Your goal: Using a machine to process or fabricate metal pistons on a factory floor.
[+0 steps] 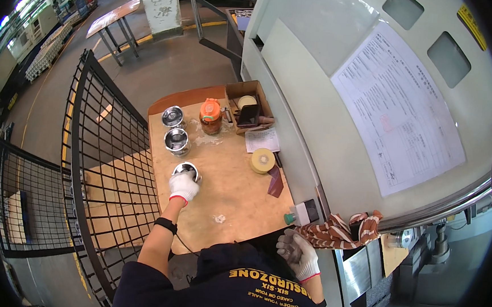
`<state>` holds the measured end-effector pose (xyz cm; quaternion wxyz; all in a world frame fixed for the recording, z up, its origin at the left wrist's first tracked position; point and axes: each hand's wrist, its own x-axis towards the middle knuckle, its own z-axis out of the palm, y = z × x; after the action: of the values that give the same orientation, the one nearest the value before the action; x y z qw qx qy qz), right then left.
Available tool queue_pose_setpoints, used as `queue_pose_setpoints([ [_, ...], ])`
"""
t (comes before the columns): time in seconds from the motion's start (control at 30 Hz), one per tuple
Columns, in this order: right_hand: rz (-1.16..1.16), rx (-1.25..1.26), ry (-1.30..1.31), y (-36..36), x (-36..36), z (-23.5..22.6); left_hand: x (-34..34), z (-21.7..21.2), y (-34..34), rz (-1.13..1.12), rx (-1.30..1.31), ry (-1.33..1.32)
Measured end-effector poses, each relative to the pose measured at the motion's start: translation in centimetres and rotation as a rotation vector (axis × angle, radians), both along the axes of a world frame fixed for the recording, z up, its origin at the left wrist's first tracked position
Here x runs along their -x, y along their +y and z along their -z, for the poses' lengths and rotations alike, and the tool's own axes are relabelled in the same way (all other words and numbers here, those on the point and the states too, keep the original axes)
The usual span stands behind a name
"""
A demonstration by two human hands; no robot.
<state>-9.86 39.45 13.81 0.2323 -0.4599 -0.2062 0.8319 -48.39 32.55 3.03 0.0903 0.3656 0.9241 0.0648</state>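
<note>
My left hand (184, 187), in a white knit glove, has its fingers closed on the near side of a shiny round metal part (192, 168) resting on the wooden tabletop. Two similar hollow metal parts, one at the back (173, 116) and one in front of it (176, 141), stand farther off along the table's left side. At the front right corner, my right hand (298, 253) is gloved too, its palm side grey with dirt. Its fingers are loosely bent and apart, with nothing visible in them. Beside it lies a brown-and-white striped cloth (337, 231).
An orange-lidded bottle (210, 117) and a cardboard box (260, 90) holding a phone (248, 115) stand at the back. A yellow tape roll (262, 161) lies on the right. Black mesh fencing (108, 161) borders the left; a machine door (308, 83) borders the right.
</note>
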Motion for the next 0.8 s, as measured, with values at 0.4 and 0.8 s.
queue_pose_setpoints([
  [0.4,0.013,0.052,0.03,-1.0,-0.2,1.2,0.1,-0.6,-0.1,-0.052,-0.095,-0.039],
  [0.8,0.012,0.073,0.094,-2.2,0.4,2.3,4.5,0.9,-1.4,0.134,-0.144,0.228],
])
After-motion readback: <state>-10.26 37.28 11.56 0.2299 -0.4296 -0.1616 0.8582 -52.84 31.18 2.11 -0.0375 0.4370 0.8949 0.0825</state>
